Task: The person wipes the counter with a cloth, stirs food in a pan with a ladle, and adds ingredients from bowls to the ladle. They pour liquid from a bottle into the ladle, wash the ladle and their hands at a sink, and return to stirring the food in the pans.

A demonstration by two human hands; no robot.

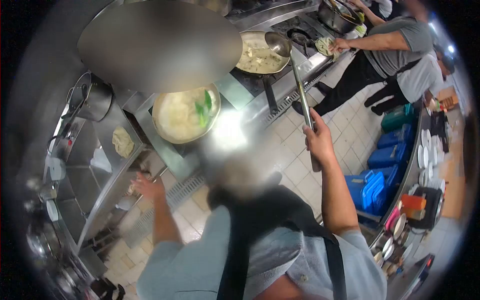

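A long-handled metal ladle is gripped in my right hand, fingers wrapped round the lower handle. The ladle's bowl overlaps the right rim of a frying pan holding pale liquid with dark green bits. Nearer to me, a wide pan contains creamy white food topped with green leaves. My left hand is off to the lower left, its fingers spread beside the edge of the steel counter. No object shows in that hand.
A crumpled cloth and a steel pot rest on the left counter. Two people stand at upper right, the nearer person's hand at a cloth by the stove. Blue bins and stacked dishes line the right. A blurred oval hides the upper middle.
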